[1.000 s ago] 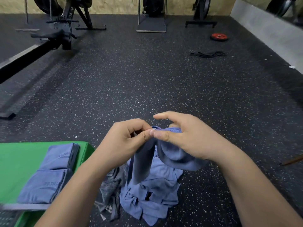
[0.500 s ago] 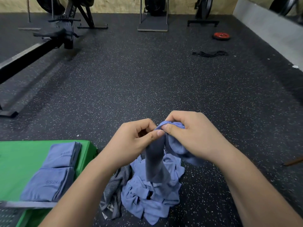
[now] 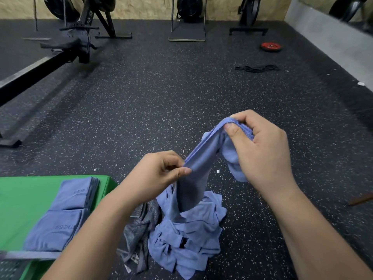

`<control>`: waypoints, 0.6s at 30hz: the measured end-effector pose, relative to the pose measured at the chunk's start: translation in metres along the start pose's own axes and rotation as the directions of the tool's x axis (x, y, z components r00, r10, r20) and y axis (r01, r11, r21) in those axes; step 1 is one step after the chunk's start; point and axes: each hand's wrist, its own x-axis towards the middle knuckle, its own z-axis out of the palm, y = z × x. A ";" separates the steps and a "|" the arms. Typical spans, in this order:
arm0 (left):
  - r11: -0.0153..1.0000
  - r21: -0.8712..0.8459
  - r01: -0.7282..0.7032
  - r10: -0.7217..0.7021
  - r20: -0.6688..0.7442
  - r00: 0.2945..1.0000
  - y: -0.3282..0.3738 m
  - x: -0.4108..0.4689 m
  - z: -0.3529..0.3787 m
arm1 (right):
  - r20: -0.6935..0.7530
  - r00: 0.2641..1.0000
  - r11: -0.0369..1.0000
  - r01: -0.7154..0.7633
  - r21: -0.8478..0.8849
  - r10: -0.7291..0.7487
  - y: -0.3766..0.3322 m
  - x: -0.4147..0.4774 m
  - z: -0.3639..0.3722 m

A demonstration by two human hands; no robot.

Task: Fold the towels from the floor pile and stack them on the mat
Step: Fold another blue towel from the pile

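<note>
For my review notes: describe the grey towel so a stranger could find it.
Find the green mat, lower left. The floor pile sits right of it; the grey towel lies on the pile's left side, the only striped piece among blue.

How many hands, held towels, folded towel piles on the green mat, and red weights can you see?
Hands: 2, left hand and right hand
Held towel: 1, the blue towel pinched by both hands
Folded towel piles: 2, far pile and near pile on the green mat
Red weight: 1
Total: 6
</note>
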 end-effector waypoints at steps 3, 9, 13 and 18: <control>0.993 0.075 0.090 -0.087 -0.047 0.995 -0.013 0.001 -0.018 | -0.021 1.000 1.000 0.006 -0.009 -0.007 0.000 -0.001 0.000; 0.947 0.211 0.241 -0.208 -0.168 0.964 -0.028 0.000 -0.036 | -0.073 0.997 1.000 -0.013 -0.023 0.012 0.001 0.003 -0.007; 0.971 0.127 0.203 -0.167 -0.249 0.954 -0.009 -0.001 -0.031 | 0.026 0.993 0.987 -0.108 -0.116 0.112 0.007 0.006 -0.009; 0.996 0.022 0.089 -0.085 -0.149 0.985 0.033 -0.005 -0.017 | 0.355 0.921 0.978 -0.096 -0.184 0.157 0.006 0.000 0.001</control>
